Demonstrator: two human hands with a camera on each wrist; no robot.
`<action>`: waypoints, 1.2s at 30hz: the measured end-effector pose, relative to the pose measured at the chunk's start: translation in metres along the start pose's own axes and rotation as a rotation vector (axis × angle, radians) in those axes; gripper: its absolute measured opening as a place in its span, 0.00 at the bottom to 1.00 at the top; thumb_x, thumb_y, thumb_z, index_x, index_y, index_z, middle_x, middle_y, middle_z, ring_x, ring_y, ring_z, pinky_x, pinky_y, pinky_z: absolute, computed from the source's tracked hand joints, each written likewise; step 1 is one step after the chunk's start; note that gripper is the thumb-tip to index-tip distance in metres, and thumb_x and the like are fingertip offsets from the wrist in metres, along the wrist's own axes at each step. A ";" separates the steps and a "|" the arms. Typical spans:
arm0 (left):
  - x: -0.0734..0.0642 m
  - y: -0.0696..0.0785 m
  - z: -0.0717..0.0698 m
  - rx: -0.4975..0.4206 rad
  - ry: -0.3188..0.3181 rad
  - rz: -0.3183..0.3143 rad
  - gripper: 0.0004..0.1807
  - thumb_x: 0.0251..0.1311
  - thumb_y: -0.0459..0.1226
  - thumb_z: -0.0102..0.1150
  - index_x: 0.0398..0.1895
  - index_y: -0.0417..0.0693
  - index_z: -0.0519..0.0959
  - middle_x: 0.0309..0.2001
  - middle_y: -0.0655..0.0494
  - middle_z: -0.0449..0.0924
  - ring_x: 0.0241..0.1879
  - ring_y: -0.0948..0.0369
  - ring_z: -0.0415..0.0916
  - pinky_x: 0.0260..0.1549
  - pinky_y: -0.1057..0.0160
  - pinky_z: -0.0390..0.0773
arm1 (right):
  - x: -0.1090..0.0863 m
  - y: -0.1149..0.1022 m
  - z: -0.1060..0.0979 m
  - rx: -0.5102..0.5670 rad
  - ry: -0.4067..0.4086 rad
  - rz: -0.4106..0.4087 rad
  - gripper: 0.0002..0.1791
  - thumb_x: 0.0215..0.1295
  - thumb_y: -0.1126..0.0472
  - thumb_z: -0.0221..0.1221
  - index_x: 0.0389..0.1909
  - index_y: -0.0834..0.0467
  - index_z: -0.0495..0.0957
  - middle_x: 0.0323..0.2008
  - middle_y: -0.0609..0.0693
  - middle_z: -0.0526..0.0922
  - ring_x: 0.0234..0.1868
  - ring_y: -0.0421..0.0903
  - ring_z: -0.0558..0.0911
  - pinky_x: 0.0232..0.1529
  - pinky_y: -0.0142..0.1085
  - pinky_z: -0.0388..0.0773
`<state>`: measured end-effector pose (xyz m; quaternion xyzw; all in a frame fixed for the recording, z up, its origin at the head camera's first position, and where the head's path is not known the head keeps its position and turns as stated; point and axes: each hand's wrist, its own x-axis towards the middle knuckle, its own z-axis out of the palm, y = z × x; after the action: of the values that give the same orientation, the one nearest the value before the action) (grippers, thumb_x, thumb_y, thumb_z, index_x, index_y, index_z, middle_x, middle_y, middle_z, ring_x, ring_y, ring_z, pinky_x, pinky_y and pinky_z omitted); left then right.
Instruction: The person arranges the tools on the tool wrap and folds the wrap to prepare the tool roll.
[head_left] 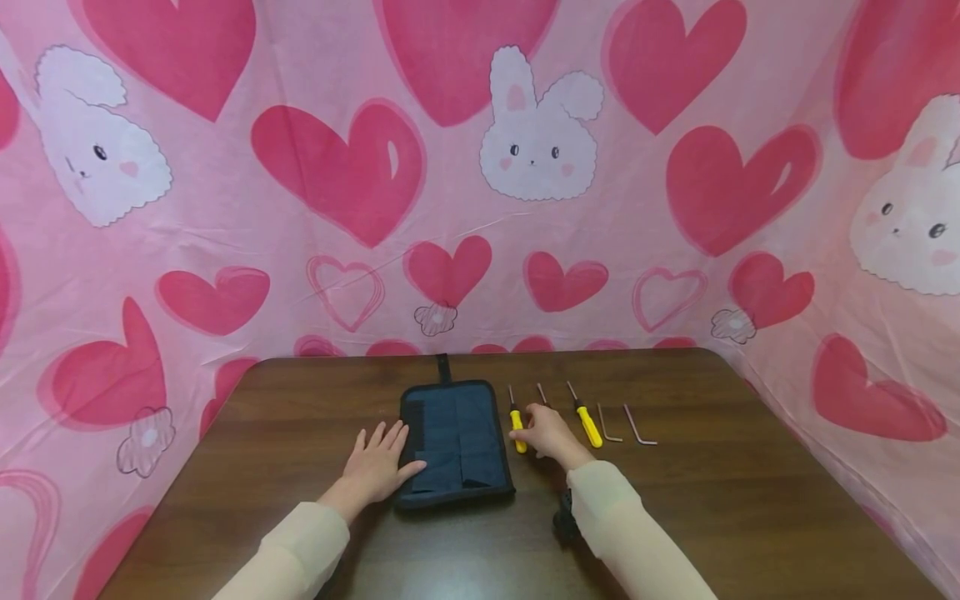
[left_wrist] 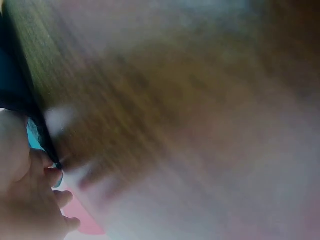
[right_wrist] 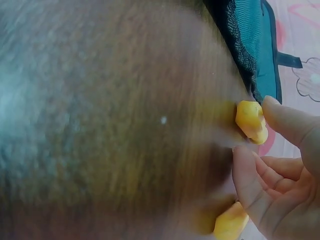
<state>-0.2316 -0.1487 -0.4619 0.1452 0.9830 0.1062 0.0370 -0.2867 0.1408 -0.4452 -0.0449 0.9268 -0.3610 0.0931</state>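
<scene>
A dark blue fabric tool pouch (head_left: pixel 480 433) with black edging lies spread on the table. My left hand (head_left: pixel 375 462) rests flat at its left edge, fingers spread and thumb over the border; the left wrist view shows the fingers (left_wrist: pixel 55 192) by the black edging. My right hand (head_left: pixel 547 432) is over the screwdrivers right of the pouch. Its thumb and index finger stand apart on either side of the yellow handle of the leftmost screwdriver (head_left: pixel 518 421), also in the right wrist view (right_wrist: pixel 248 120). The middle screwdriver's shaft (head_left: pixel 542 392) shows; its handle is hidden beneath the hand.
A third yellow-handled screwdriver (head_left: pixel 588 425) and two L-shaped hex keys (head_left: pixel 606 427) lie farther right in the row. The pouch's black strap (head_left: pixel 443 367) extends to the table's far edge. Behind the wooden table (head_left: pixel 720 492) hangs a pink cloth (head_left: pixel 465 217) with hearts and rabbits.
</scene>
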 end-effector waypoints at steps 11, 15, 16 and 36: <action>0.000 0.000 -0.003 0.002 -0.005 -0.005 0.40 0.60 0.58 0.47 0.66 0.38 0.60 0.67 0.42 0.56 0.66 0.42 0.46 0.60 0.37 0.39 | 0.004 0.002 0.001 0.059 -0.013 0.022 0.29 0.56 0.65 0.63 0.56 0.72 0.66 0.28 0.55 0.73 0.22 0.46 0.76 0.20 0.34 0.78; 0.000 -0.001 -0.002 0.012 -0.005 -0.009 0.41 0.60 0.58 0.47 0.67 0.38 0.59 0.67 0.42 0.55 0.67 0.42 0.46 0.60 0.38 0.38 | 0.005 0.002 0.000 0.055 -0.011 0.032 0.27 0.57 0.65 0.63 0.55 0.72 0.68 0.29 0.56 0.76 0.23 0.46 0.77 0.21 0.33 0.78; 0.000 -0.001 -0.002 0.013 -0.003 -0.008 0.41 0.60 0.59 0.47 0.66 0.38 0.59 0.67 0.42 0.56 0.67 0.42 0.46 0.60 0.38 0.38 | 0.005 0.002 0.000 0.050 -0.011 0.031 0.26 0.57 0.66 0.63 0.55 0.73 0.68 0.29 0.56 0.76 0.23 0.45 0.77 0.21 0.33 0.78; -0.001 0.002 -0.002 0.010 0.004 0.025 0.41 0.61 0.57 0.48 0.65 0.35 0.60 0.66 0.39 0.57 0.66 0.42 0.50 0.61 0.42 0.45 | -0.001 -0.001 -0.012 0.053 -0.001 -0.088 0.12 0.56 0.68 0.61 0.43 0.66 0.78 0.31 0.53 0.76 0.24 0.46 0.75 0.26 0.34 0.79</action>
<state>-0.2308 -0.1479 -0.4592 0.1573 0.9817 0.1020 0.0328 -0.2882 0.1484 -0.4360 -0.0833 0.9141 -0.3890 0.0787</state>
